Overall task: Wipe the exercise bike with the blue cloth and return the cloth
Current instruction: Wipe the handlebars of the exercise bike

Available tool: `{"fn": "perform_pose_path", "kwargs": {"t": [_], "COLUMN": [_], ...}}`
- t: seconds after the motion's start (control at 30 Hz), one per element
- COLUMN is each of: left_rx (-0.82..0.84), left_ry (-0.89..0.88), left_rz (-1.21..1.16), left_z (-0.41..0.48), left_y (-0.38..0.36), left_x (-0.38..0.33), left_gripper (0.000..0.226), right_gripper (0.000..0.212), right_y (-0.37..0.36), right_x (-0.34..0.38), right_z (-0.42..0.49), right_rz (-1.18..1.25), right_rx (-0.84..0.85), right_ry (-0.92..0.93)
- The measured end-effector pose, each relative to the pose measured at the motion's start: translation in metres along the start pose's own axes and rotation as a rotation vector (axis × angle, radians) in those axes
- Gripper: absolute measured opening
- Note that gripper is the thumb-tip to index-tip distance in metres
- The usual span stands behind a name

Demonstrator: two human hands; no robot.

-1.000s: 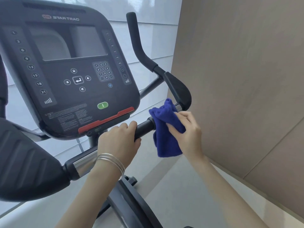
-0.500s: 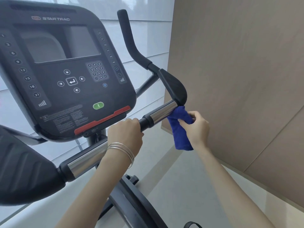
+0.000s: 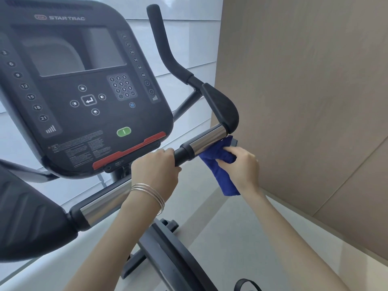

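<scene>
Thin bangles (image 3: 149,194) ring the left wrist. Left hand (image 3: 155,168): fingers clenched round the black handlebar grip (image 3: 182,154). At its 3 o'clock, right hand (image 3: 244,164): fingers grasping the bunched blue cloth (image 3: 218,164), held under the chrome handlebar section (image 3: 207,138) and apparently touching it, though the contact is partly hidden. The cloth's tail hangs toward 6 o'clock. The exercise bike console (image 3: 84,91) lies at 11 o'clock of the left hand.

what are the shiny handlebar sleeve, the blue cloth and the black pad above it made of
Shiny sleeve: polished metal, probably chrome or steel; it mirrors light in streaks. Blue cloth: soft fabric, likely microfibre or terry; fuzzy matte nap. Black pad: matte, faintly sheened, seemingly rubber or moulded plastic.
</scene>
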State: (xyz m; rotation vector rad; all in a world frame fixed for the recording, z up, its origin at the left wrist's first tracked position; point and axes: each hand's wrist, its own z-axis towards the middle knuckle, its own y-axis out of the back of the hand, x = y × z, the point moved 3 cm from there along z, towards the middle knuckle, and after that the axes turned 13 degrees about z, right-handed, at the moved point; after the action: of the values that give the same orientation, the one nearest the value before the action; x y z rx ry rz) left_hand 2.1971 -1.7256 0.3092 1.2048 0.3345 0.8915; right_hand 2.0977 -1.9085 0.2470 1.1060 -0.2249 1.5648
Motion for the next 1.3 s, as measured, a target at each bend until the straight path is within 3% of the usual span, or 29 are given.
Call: {"fn": "perform_pose_path", "kwargs": {"t": [0.13,0.2,0.3,0.53,0.8,1.07,1.3], "left_rx": [-0.019,-0.027,-0.032,-0.045,-0.052,-0.052,-0.009], "left_ry": [-0.001,-0.003,-0.019,-0.038,-0.043,-0.046,-0.036], "left_rz": [0.013,0.010,-0.009,-0.035,-0.031,-0.050,-0.057], "left_z": [0.000,-0.001,-0.001,-0.003,-0.003,-0.003,-0.003], "left_y": [-0.002,-0.002,-0.002,-0.005,-0.007,-0.007,-0.007], "left_x": [-0.002,0.000,0.002,0.004,0.004,0.004,0.004], "left_gripper": [0.024,0.023,0.024,0.025,0.024,0.026,0.024], "right_gripper": [0.018,0.024,0.023,0.022,0.022,0.019,0.018], "right_y": [-0.014,-0.027,-0.038,-0.031,-0.010,-0.024,0.033], "right_x": [0.018,0.022,0.024,0.012,-0.004,0.021,-0.006], "right_z": [-0.017,-0.022,-0.015,-0.009,0.020,-0.012,0.018], "right_rz": [-0.154,-0.140,0.028,0.148,0.114,0.091,0.164], "right_rx": [0.229,0.296,0.197,0.009,-0.138,0.077,-0.167], "right_ry": [0.295,0.264,0.060,-0.142,-0.212,0.023,-0.218]}}
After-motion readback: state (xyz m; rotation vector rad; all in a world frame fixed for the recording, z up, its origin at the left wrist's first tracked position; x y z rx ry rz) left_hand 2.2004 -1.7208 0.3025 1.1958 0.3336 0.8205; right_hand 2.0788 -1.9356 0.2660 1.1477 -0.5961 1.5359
